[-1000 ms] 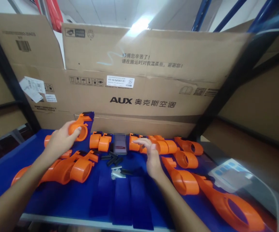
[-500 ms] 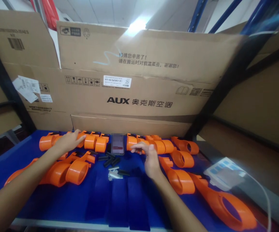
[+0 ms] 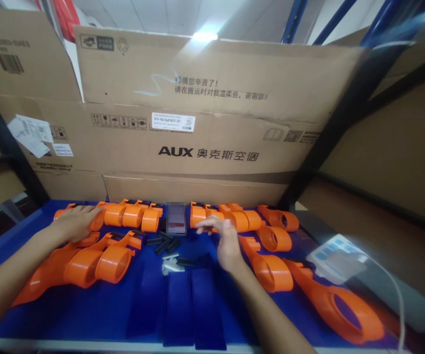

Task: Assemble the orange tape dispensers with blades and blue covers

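My left hand lies over the left end of the back row of orange ring-shaped plastic parts, its fingers stretched out across them. Whether it presses on one I cannot tell. My right hand hovers right of the middle with loosely bent, parted fingers and nothing in them. Just behind its fingers stand more orange rings. Under my left forearm and beside it is a front row of larger-looking orange rings. Dark clips show on several parts.
A phone stands between the back rows. Black short tubes and silvery pieces lie mid-table, with dark blue strips in front. On the right are a large orange ring part and a white device with a cable. Cardboard closes the back.
My left hand has moved left along the back row, from the middle rings to the left-end ones. My right hand stays about where it was. The view has shifted slightly.
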`<move>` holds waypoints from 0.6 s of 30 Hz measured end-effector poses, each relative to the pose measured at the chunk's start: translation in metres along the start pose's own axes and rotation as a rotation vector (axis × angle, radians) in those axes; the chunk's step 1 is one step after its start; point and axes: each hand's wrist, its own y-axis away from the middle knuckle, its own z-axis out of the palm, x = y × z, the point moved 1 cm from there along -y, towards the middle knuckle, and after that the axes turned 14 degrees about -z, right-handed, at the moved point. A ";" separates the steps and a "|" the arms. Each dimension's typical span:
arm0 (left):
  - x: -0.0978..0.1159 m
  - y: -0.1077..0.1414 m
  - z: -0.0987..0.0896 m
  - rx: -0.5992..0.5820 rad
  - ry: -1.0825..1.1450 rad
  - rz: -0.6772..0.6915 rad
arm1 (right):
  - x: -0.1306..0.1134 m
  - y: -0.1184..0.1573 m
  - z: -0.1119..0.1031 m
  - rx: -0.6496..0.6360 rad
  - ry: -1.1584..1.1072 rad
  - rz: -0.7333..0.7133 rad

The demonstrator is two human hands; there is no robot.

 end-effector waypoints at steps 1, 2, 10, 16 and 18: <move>-0.002 0.001 0.003 -0.006 -0.055 0.047 | 0.000 0.000 0.000 0.001 0.000 -0.004; -0.004 0.002 0.005 -0.011 -0.123 0.092 | 0.001 0.000 0.000 -0.001 0.000 -0.008; 0.006 0.003 -0.036 0.216 -0.347 0.223 | 0.009 0.003 0.000 -0.015 0.011 -0.017; 0.114 0.059 -0.065 0.480 -0.021 0.538 | 0.006 -0.001 0.007 -0.008 -0.076 0.125; 0.155 0.086 -0.052 0.421 0.124 0.691 | 0.008 -0.002 0.011 -0.004 -0.227 0.250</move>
